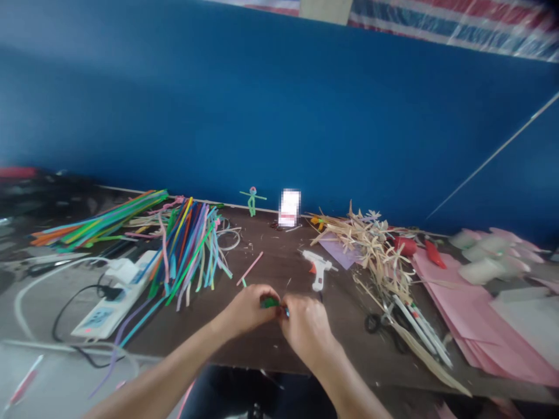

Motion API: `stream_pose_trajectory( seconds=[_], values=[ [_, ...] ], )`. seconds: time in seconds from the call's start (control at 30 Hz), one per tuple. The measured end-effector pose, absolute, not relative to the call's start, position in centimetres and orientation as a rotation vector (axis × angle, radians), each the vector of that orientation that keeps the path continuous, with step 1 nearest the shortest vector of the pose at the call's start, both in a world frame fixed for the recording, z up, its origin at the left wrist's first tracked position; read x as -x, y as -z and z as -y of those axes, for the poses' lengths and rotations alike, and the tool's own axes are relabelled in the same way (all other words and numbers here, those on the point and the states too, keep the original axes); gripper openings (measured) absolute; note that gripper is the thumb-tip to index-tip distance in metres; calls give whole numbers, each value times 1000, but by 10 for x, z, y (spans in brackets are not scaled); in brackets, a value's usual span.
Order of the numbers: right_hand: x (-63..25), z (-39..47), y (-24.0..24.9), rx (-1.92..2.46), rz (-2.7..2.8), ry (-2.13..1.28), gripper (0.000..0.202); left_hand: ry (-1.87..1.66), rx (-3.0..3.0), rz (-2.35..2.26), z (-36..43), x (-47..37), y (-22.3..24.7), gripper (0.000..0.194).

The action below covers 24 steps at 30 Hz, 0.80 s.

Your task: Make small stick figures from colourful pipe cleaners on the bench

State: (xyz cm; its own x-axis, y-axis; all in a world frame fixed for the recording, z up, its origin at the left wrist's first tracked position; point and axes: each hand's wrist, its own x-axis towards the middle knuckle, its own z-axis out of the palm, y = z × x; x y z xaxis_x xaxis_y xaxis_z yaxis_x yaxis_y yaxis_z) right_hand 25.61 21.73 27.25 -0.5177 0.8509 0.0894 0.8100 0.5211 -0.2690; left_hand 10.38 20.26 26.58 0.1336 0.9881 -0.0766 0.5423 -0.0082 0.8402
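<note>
My left hand (pixel 250 309) is closed round a green pipe cleaner (pixel 271 302), whose pale green tip pokes out above the knuckles. My right hand (pixel 306 323) meets it at the fingertips, pinching the same green piece. A small blue bit shows between the right fingers, too little to name. Most of the held piece is hidden by the fingers. Beyond the hands lies a pink pipe cleaner (pixel 250 268). A white hot glue gun (pixel 320 269) rests just past my right hand. Against the wall stands a little green pipe-cleaner figure (pixel 252 202) with outstretched arms.
Coloured pipe cleaners (pixel 187 244) lie in bundles at the left, beside a white power strip (pixel 117 299) with cables. A lit phone (pixel 289 208) leans on the blue wall. To the right are dry straw-like strips (pixel 375 247), scissors (pixel 386 323) and pink sheets (pixel 458 308).
</note>
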Motion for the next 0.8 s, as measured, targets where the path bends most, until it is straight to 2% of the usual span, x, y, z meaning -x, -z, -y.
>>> stream_pose_trajectory(
  seconds=[0.2, 0.5, 0.63, 0.7, 0.8],
  values=[
    [-265, -223, -281, 1299, 2571, -423, 11, -681, -1723, -1479, -203, -105, -264, 24],
    [-266, -250, -265, 1149, 2266, -1297, 16, -685, -1662, -1436, -205, -98, -263, 17],
    [-266, -254, -263, 1173, 2288, -1218, 13, -646, -1687, -1447, -206, -98, -260, 19],
    [-265, -255, -264, 1148, 2293, -1286, 11, -621, -1695, -1436, -207, -97, -260, 18],
    [-262, -258, -264, 1162, 2167, -1698, 11, -611, -1641, -1335, -210, -96, -258, 17]
  ],
)
